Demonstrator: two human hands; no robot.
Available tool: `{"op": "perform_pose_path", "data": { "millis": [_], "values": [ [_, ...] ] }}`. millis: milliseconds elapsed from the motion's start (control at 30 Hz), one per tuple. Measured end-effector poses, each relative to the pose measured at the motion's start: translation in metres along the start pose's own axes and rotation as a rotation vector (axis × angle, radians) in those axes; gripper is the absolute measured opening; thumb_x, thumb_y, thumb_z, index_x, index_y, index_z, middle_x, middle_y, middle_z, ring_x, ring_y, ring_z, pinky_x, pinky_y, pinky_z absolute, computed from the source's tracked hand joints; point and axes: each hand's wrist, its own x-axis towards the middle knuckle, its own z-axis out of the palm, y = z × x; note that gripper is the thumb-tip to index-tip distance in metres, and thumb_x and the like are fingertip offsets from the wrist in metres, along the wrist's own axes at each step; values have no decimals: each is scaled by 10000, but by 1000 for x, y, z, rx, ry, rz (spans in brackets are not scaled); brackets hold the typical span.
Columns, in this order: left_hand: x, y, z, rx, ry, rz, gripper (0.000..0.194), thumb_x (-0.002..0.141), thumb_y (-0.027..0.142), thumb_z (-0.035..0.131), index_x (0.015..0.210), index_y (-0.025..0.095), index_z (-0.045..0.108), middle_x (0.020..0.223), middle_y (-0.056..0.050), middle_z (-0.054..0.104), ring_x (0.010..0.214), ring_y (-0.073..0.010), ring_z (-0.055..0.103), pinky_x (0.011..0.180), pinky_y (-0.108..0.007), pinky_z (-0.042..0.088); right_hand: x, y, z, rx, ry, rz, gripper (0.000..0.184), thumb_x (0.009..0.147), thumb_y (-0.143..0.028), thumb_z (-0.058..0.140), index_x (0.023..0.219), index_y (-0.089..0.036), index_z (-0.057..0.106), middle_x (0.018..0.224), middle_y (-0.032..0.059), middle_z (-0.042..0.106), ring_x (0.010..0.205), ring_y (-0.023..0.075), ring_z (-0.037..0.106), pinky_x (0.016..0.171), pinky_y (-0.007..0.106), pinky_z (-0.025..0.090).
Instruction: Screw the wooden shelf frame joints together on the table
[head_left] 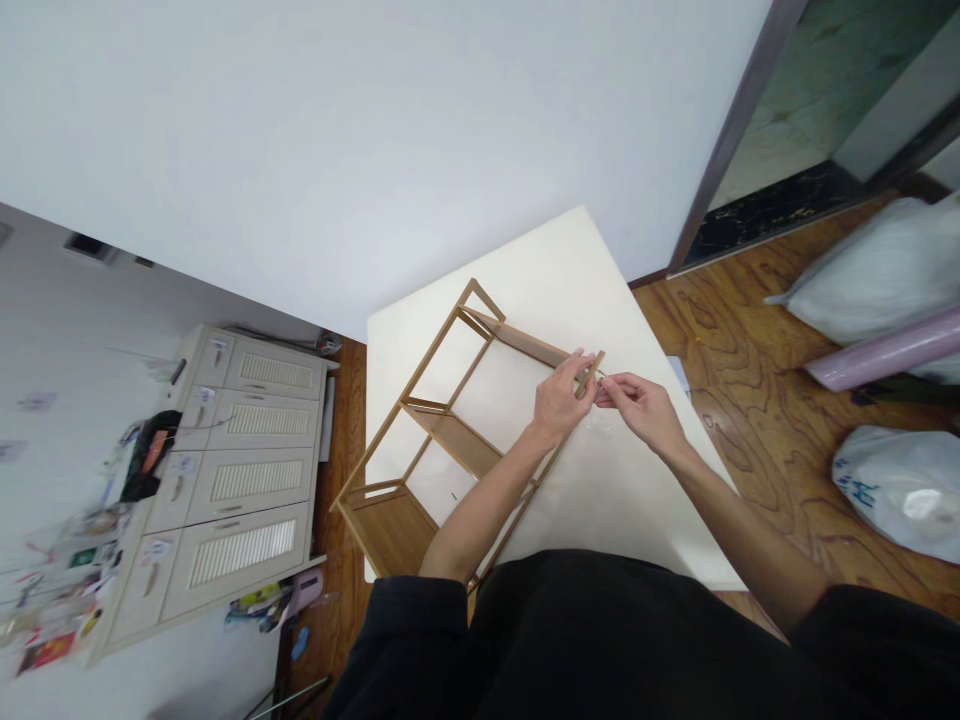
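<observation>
A brown wooden shelf rack [456, 432] with three shelves lies on its side across a white table [551, 270]. My left hand [559, 402] is closed around the right end of its frame, near the end shelf. Close against that same frame bar, my right hand [639, 408] pinches something small and thin at the fingertips. It looks dark and slim, but I cannot make out its kind. A bit of clear plastic [600, 422] lies on the table just below the hands. A tiny dark piece [454, 495] rests on the table between the lower shelves.
A white wall [375, 150] rises behind the table. At left stands a white cabinet [247, 420] with clutter on top. Plastic-wrapped bags [877, 270] and a pink roll [892, 350] lie on the wooden floor at right, beside a doorway.
</observation>
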Motion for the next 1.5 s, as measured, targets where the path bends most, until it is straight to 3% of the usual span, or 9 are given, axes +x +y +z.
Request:
{"op": "perform_pose_path", "data": {
  "millis": [200,300,700,900,1033,1100,1233,1367,1500],
  "values": [
    [0,-1,2,-45,9,-15,337,943,167,552,1274,230,561,1311,-61,690,1342,-189,585,1112,-380,546,0,5,-3,-162,54,-53,539,804,-681,690,985,-176,731,779,74,767,684,227,752,718,367,647],
    [0,-1,1,-38,0,-25,338,948,174,545,1281,235,559,1326,-60,682,1340,-189,586,1110,-384,548,-2,4,-3,-260,91,-85,486,861,-648,639,956,-182,741,784,73,767,695,221,754,712,344,638],
    [-1,-1,1,-39,30,-17,316,937,177,558,1251,210,566,1330,-61,682,1317,-148,602,1117,-319,537,-2,-6,3,-274,122,-70,461,864,-625,653,902,-175,747,791,73,765,688,205,748,729,325,638],
    [-1,-2,2,-39,25,-8,327,947,184,550,1272,215,561,1304,-68,694,1328,-161,594,1112,-348,544,9,-6,-6,11,-13,128,456,745,-593,809,828,-148,755,745,77,762,614,161,717,711,317,658],
    [0,-2,3,-53,25,-4,254,984,201,513,1223,226,596,1268,-63,713,1331,-171,593,1105,-370,549,16,-12,-9,154,-30,300,235,803,-352,836,800,-135,748,752,81,765,626,126,716,704,241,653],
    [0,-1,3,-54,27,-3,234,987,190,506,1193,229,611,1253,-61,722,1336,-173,589,1104,-378,549,20,-17,-10,258,-44,455,101,855,-206,782,798,-135,737,749,68,763,612,101,710,670,176,637],
    [-1,1,0,-58,19,7,230,957,156,527,1159,227,610,1267,-68,716,1363,-174,564,1111,-375,540,29,-25,-10,456,-95,707,151,916,-59,641,819,-151,712,714,20,748,527,53,669,567,74,582],
    [-1,2,-2,-80,-16,16,313,910,133,555,1212,216,564,1328,-79,682,1392,-175,534,1124,-367,526,28,-25,-8,389,-49,627,75,893,-120,709,820,-137,710,737,48,760,563,73,690,602,102,600],
    [-2,-1,-6,-71,-68,18,380,892,106,538,1255,217,538,1378,-79,651,1423,-181,498,1197,-432,442,20,-23,-7,135,-79,363,193,863,-279,781,768,-128,710,723,74,752,581,93,692,604,150,600]
  ]
}}
